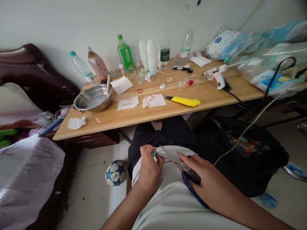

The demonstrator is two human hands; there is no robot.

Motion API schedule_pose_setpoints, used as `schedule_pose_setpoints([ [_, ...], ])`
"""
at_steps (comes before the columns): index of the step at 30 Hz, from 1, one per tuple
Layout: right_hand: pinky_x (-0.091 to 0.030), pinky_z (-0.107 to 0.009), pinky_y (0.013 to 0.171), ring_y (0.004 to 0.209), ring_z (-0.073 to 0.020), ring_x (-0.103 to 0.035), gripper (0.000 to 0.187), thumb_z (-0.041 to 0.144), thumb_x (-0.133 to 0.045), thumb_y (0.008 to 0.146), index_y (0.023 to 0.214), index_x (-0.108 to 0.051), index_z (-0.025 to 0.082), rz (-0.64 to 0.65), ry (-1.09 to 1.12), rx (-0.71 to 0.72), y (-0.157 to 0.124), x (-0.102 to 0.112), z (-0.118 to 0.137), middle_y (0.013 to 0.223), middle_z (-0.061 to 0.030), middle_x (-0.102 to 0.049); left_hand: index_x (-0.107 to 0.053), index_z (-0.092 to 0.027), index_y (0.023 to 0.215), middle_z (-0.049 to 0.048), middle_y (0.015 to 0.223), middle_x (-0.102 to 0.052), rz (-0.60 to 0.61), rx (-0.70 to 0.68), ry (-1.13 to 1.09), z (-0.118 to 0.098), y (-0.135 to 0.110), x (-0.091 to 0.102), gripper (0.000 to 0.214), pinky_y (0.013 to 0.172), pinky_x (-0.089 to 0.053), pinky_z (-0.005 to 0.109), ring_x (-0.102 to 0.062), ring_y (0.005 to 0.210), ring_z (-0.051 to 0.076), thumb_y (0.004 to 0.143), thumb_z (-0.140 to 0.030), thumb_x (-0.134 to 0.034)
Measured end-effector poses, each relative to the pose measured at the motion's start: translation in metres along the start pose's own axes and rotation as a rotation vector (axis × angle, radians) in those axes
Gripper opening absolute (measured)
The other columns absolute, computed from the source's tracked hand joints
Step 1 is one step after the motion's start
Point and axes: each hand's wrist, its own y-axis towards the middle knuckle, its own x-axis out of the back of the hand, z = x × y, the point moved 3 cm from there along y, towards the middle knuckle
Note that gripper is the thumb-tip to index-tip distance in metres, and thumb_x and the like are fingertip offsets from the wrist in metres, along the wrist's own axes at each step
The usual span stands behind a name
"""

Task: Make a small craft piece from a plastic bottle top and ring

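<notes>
Over my lap, my left hand [151,164] pinches a small teal plastic piece [154,153], mostly covered by the fingers; its exact kind is not clear. My right hand [203,177] is wrapped around the dark blue handles of a pair of scissors [192,188]. The scissor blades are spread apart and point left, their tips close to the teal piece. Both hands are in front of the white shirt, below the table's near edge. On the table beyond them lies a yellow utility knife [185,101], beside torn white paper [154,100].
The wooden table [105,123] carries a metal bowl [92,99], a green bottle [125,52], wrapped white bottles [152,57] and a glue gun [219,78]. A pale cord [248,127] hangs at the right above a black bag [259,166]. A ball [116,172] sits on the floor.
</notes>
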Motion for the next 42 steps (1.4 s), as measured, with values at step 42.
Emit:
schedule_pose_setpoints([
  [42, -0.054, -0.043, 0.096, 0.109, -0.0247, -0.063, 0.053, 0.016, -0.048, 0.090, 0.143, -0.047, 0.021, -0.126, 0.198, 0.033, 0.011, -0.019, -0.009, 0.118, -0.0112, -0.063, -0.037, -0.037, 0.149, 0.0093, 0.160, -0.039, 0.218, 0.545, -1.010, 0.006, -0.008, -0.014, 0.052, 0.115, -0.039, 0.049, -0.050, 0.138, 0.029, 0.100, -0.035, -0.052],
])
